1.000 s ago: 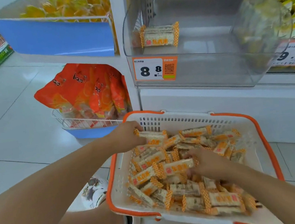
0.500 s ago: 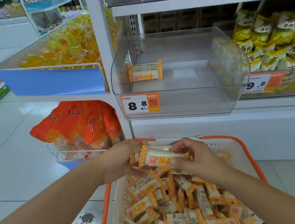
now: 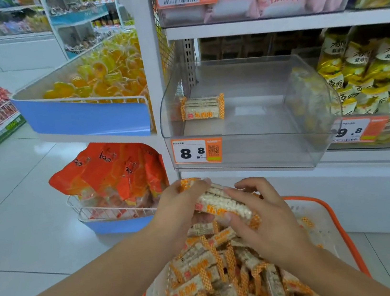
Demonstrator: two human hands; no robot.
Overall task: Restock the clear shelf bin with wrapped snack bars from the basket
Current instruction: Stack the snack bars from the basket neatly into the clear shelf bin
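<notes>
Both hands are closed together on one small stack of wrapped snack bars, held above the near basket. The left hand clamps the stack's left end, fingers curled over the top; the right hand grips the right end, thumb under the near edge. The basket below is heaped with loose bars. Farther up, the clear shelf bin holds a single stack of bars at its left side. Its raised front lip with the price tag stands between the hands and the bin's floor.
</notes>
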